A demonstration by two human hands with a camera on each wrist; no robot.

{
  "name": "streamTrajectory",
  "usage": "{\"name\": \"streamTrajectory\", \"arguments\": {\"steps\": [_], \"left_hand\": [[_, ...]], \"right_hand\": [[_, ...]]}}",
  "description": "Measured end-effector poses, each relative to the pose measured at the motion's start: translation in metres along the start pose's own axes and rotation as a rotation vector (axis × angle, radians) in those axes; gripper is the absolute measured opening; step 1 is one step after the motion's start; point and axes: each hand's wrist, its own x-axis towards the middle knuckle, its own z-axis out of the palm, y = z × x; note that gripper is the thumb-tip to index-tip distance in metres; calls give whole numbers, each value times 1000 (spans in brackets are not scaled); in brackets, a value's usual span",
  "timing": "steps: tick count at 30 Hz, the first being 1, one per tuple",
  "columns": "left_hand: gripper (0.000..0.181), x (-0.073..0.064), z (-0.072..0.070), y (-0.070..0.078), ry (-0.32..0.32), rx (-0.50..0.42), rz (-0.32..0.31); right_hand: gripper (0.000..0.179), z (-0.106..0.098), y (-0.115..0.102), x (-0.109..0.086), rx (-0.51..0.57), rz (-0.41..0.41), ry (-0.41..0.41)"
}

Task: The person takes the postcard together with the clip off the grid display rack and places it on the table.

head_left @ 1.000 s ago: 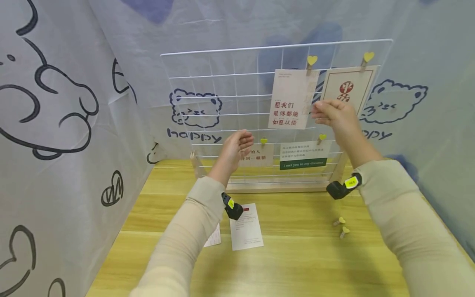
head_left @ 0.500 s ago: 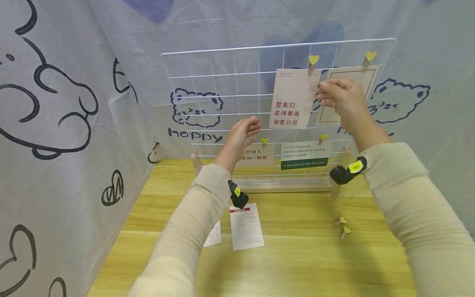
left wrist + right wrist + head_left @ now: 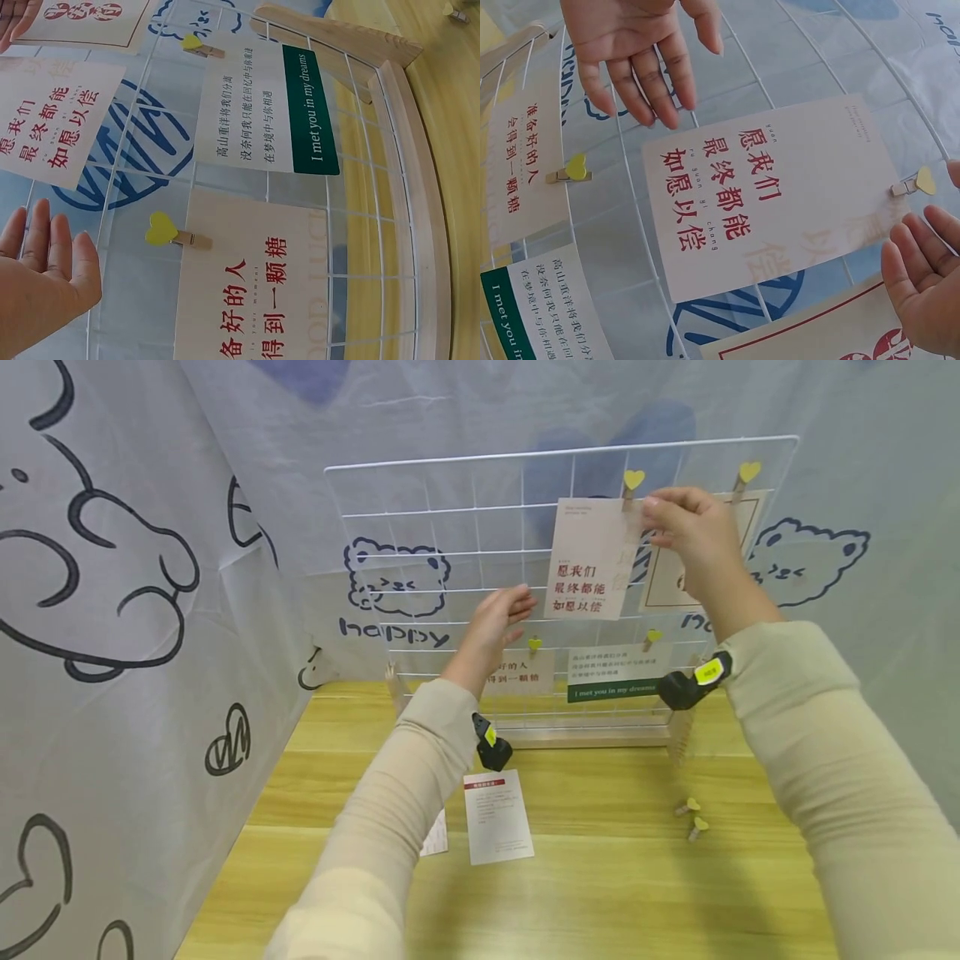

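A white card with red Chinese lettering (image 3: 585, 560) hangs on the white wire grid (image 3: 450, 512) from a clothespin with a yellow heart (image 3: 633, 483). My right hand (image 3: 697, 531) is at that card's upper right edge, fingers loosely bent, fingertips close to the clothespin; in the right wrist view the heart (image 3: 925, 181) shows beside them. My left hand (image 3: 495, 631) hovers before the grid, left of the card's lower corner, fingers relaxed and holding nothing. Behind my right hand hangs a red-bordered card (image 3: 663, 581), partly hidden.
Lower on the grid hang a red-lettered card (image 3: 247, 300) and a green-banded card (image 3: 311, 112). The grid stands in a wooden base (image 3: 570, 739). On the table (image 3: 600, 893) lie a printed white card (image 3: 498, 818), another partly hidden card (image 3: 435, 835) and two heart clothespins (image 3: 696, 827).
My right hand has risen from the card's lower right side to its upper right edge near the clothespin. My left hand has moved slightly up and right. The hanging cards keep their places.
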Motion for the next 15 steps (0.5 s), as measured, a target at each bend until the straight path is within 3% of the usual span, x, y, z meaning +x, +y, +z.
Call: {"name": "streamTrajectory", "arguments": {"steps": [4, 11, 15], "left_hand": [[36, 2, 4, 1, -10, 19, 6], [33, 6, 9, -1, -21, 31, 18], [31, 8, 11, -1, -10, 44, 20]], "right_hand": [[50, 5, -12, -7, -65, 15, 26], [43, 23, -53, -37, -57, 31, 127], [43, 24, -56, -28, -51, 9, 110]]}}
